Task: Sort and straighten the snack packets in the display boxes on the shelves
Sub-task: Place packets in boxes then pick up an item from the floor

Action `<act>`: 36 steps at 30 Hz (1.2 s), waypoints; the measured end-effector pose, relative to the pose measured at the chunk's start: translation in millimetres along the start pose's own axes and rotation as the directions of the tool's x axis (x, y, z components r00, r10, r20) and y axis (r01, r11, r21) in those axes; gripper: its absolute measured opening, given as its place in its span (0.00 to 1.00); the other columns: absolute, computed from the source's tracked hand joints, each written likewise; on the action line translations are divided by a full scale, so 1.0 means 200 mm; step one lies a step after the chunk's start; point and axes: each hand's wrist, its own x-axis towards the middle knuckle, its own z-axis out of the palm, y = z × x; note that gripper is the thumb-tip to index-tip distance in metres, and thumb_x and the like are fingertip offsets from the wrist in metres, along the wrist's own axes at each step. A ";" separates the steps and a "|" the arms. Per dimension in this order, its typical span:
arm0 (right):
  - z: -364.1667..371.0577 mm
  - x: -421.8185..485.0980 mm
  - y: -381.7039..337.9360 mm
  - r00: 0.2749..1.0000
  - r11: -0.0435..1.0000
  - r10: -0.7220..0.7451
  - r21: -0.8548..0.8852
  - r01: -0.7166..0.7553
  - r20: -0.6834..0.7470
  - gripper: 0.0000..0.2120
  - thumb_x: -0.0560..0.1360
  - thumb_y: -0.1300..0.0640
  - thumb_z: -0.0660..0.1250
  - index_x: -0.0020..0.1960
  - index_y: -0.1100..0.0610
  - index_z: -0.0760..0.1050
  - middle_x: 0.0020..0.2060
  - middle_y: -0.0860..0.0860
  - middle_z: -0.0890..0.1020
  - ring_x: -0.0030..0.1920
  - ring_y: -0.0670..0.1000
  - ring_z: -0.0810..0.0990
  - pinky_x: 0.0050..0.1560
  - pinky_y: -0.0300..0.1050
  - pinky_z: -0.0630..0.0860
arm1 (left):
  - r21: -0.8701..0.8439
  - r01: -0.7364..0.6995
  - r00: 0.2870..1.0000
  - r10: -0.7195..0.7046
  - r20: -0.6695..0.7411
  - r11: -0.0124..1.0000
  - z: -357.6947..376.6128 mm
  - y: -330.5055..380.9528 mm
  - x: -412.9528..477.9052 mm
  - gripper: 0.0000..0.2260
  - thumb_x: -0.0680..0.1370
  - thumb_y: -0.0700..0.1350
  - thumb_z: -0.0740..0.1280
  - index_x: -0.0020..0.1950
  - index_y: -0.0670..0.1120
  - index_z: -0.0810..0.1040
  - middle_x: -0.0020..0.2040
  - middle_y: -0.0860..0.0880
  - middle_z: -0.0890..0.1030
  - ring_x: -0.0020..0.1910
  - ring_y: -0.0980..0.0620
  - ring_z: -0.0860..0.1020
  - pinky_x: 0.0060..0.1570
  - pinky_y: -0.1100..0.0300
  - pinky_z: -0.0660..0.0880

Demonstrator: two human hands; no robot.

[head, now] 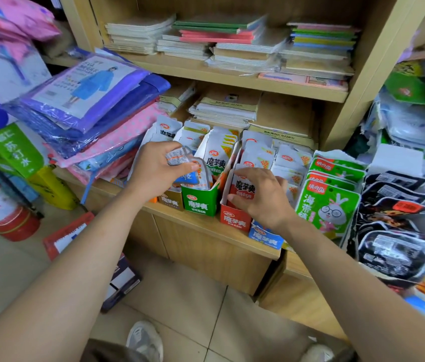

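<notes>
Silvery packets (183,163) in curled left hand (154,169), red-labelled packet (244,188) (boxed) in curled right hand (262,198)

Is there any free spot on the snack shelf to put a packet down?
Only the bare wooden strip along the shelf's front edge, in front of the green box and red box. Behind it the boxes stand packed side by side, hemmed by raincoat packs left and green packets right.

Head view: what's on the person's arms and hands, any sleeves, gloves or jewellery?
Nothing worn shows. The left hand and right hand are bare, without gloves, rings or a watch; both forearms are bare to the frame's edge, no sleeve in view.
</notes>
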 end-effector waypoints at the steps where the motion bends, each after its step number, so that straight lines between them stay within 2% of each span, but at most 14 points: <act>1: 0.00 0.00 0.00 1.000 0.999 -0.021 -0.025 0.021 0.012 0.30 0.73 0.41 0.73 0.72 0.44 0.69 0.71 0.44 0.72 0.72 0.49 0.64 0.64 0.50 0.55 | -0.009 0.001 1.000 -0.001 -0.013 1.000 0.00 0.01 0.00 0.09 0.71 0.48 0.79 0.44 0.44 0.84 0.40 0.48 0.86 0.42 0.47 0.85 0.41 0.41 0.80; 4: 0.03 0.00 0.00 0.985 0.978 -0.119 -0.157 0.139 0.128 0.38 0.73 0.39 0.71 0.78 0.39 0.57 0.78 0.43 0.60 0.77 0.52 0.54 0.68 0.60 0.52 | -0.024 0.024 1.000 -0.024 -0.007 0.999 0.02 0.03 0.00 0.08 0.72 0.46 0.79 0.45 0.44 0.84 0.41 0.48 0.86 0.43 0.49 0.85 0.43 0.42 0.81; 6: 0.06 0.00 -0.01 0.972 0.959 -0.145 -0.217 0.185 0.186 0.33 0.75 0.39 0.69 0.77 0.39 0.61 0.79 0.42 0.56 0.79 0.52 0.50 0.69 0.62 0.49 | -0.025 0.045 0.999 -0.046 -0.005 0.999 0.03 0.03 -0.01 0.09 0.71 0.47 0.79 0.45 0.44 0.84 0.41 0.47 0.86 0.43 0.48 0.85 0.44 0.42 0.81; 10: 0.07 0.00 0.00 0.976 0.959 -0.168 -0.207 0.194 0.137 0.20 0.76 0.43 0.67 0.68 0.40 0.74 0.78 0.41 0.61 0.77 0.53 0.56 0.67 0.62 0.49 | -0.074 0.078 0.990 -0.086 -0.113 0.994 0.03 0.02 0.01 0.07 0.69 0.53 0.77 0.40 0.53 0.83 0.38 0.52 0.86 0.41 0.50 0.85 0.42 0.43 0.81; 14: 0.06 -0.02 0.01 0.970 0.952 -0.181 -0.218 0.215 0.164 0.24 0.75 0.43 0.68 0.71 0.38 0.70 0.78 0.41 0.60 0.75 0.51 0.59 0.68 0.59 0.47 | -0.192 0.082 0.971 -0.122 -0.207 0.978 -0.01 0.04 0.03 0.05 0.73 0.43 0.77 0.45 0.50 0.83 0.41 0.54 0.86 0.41 0.55 0.84 0.42 0.50 0.83; 16: 0.05 -0.02 0.01 0.970 0.961 -0.171 -0.189 0.203 0.171 0.24 0.75 0.44 0.69 0.70 0.37 0.70 0.78 0.41 0.59 0.75 0.50 0.59 0.68 0.57 0.45 | -0.288 0.086 0.959 -0.158 -0.236 0.954 -0.02 0.05 0.02 0.05 0.74 0.41 0.76 0.45 0.50 0.83 0.40 0.57 0.85 0.40 0.61 0.83 0.37 0.60 0.80; 18: 0.05 -0.01 0.01 0.973 0.973 -0.158 -0.141 0.183 0.170 0.24 0.75 0.44 0.70 0.70 0.36 0.71 0.78 0.41 0.60 0.75 0.49 0.58 0.68 0.56 0.44 | -0.399 0.104 0.941 -0.220 -0.256 0.911 -0.03 0.05 0.01 0.06 0.75 0.41 0.76 0.46 0.51 0.83 0.41 0.58 0.86 0.43 0.61 0.84 0.39 0.65 0.79; 21: 0.02 -0.02 -0.01 0.986 0.994 -0.108 -0.006 0.110 0.125 0.23 0.74 0.44 0.71 0.68 0.40 0.74 0.76 0.40 0.65 0.74 0.47 0.60 0.69 0.54 0.46 | -0.573 0.131 0.907 -0.331 -0.260 0.809 -0.06 0.05 0.01 0.06 0.75 0.42 0.76 0.49 0.51 0.84 0.49 0.51 0.87 0.51 0.51 0.85 0.50 0.51 0.82; 24: -0.03 -0.02 -0.04 0.998 0.966 0.013 0.257 -0.027 0.055 0.21 0.74 0.46 0.73 0.66 0.44 0.76 0.67 0.39 0.75 0.70 0.46 0.69 0.70 0.57 0.60 | -0.682 0.130 0.882 -0.398 -0.252 0.719 -0.06 0.08 0.00 0.07 0.75 0.42 0.76 0.51 0.50 0.83 0.52 0.48 0.87 0.53 0.48 0.85 0.53 0.48 0.81; 27: -0.09 -0.04 -0.12 0.972 0.726 0.232 0.658 -0.201 0.041 0.22 0.73 0.49 0.76 0.65 0.49 0.77 0.59 0.44 0.81 0.61 0.47 0.78 0.61 0.54 0.77 | -0.768 0.143 0.872 -0.446 -0.200 0.624 -0.02 0.14 -0.03 0.08 0.76 0.41 0.74 0.53 0.49 0.81 0.51 0.49 0.87 0.52 0.50 0.85 0.45 0.56 0.82; 29: -0.10 -0.06 -0.17 0.899 0.371 0.384 0.855 -0.361 0.213 0.28 0.70 0.52 0.78 0.67 0.53 0.73 0.55 0.50 0.83 0.57 0.53 0.82 0.56 0.51 0.80 | -0.816 0.161 0.868 -0.473 -0.150 0.555 0.04 0.20 -0.04 0.07 0.76 0.41 0.74 0.52 0.49 0.81 0.52 0.47 0.87 0.52 0.47 0.85 0.48 0.51 0.82; 31: -0.10 -0.08 -0.22 0.819 -0.004 0.354 0.877 -0.481 0.451 0.35 0.68 0.53 0.78 0.71 0.56 0.69 0.54 0.54 0.83 0.52 0.57 0.84 0.51 0.52 0.81 | -0.827 0.170 0.869 -0.478 -0.131 0.536 0.12 0.26 -0.06 0.08 0.76 0.41 0.75 0.52 0.49 0.81 0.53 0.46 0.87 0.53 0.46 0.85 0.55 0.46 0.81; 33: -0.10 -0.09 -0.22 0.806 -0.136 0.271 0.850 -0.509 0.526 0.40 0.66 0.53 0.79 0.73 0.58 0.67 0.55 0.57 0.83 0.50 0.58 0.84 0.47 0.52 0.82 | -0.821 0.198 0.863 -0.492 -0.113 0.536 0.20 0.31 -0.08 0.08 0.75 0.43 0.76 0.52 0.49 0.82 0.52 0.48 0.87 0.53 0.47 0.85 0.58 0.44 0.80; 36: -0.12 -0.08 -0.18 0.826 -0.247 0.316 0.881 -0.403 0.466 0.29 0.71 0.60 0.75 0.70 0.64 0.71 0.54 0.59 0.84 0.51 0.60 0.84 0.48 0.54 0.83 | -0.789 0.294 0.853 -0.521 -0.038 0.540 0.30 0.34 -0.10 0.11 0.73 0.47 0.78 0.53 0.49 0.82 0.50 0.48 0.87 0.51 0.47 0.86 0.58 0.41 0.80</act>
